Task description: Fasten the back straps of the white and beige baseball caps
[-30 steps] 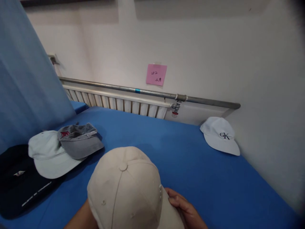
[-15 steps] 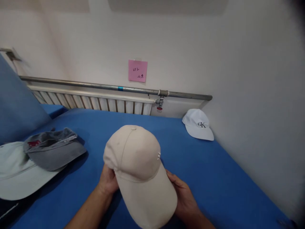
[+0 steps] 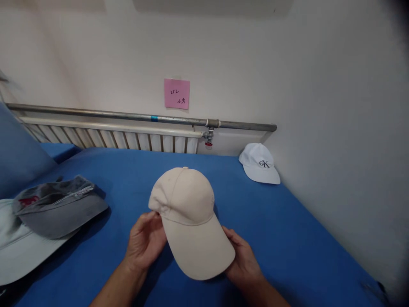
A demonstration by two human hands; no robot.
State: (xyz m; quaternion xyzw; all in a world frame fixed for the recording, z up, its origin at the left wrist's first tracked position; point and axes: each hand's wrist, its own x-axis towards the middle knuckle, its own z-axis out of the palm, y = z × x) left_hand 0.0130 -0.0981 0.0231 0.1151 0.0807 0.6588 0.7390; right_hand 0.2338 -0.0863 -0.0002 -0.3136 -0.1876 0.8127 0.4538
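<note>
A beige cap is held up over the blue surface, its brim pointing down toward me. My left hand grips the cap's lower edge at the left, beside the brim, with fingertips partly behind it. On the other side, my right hand holds the brim's right edge, its fingers partly hidden beneath it.
A white cap with dark letters sits at the back right beside the wall. To the left, a grey cap overlaps a pale green cap. Behind are a radiator, a metal pipe and a pink note.
The beige cap has moved slightly away from me, and its brim has turned a little. My left hand has shifted so more of its palm and fingers show. The view has swung slightly right.
</note>
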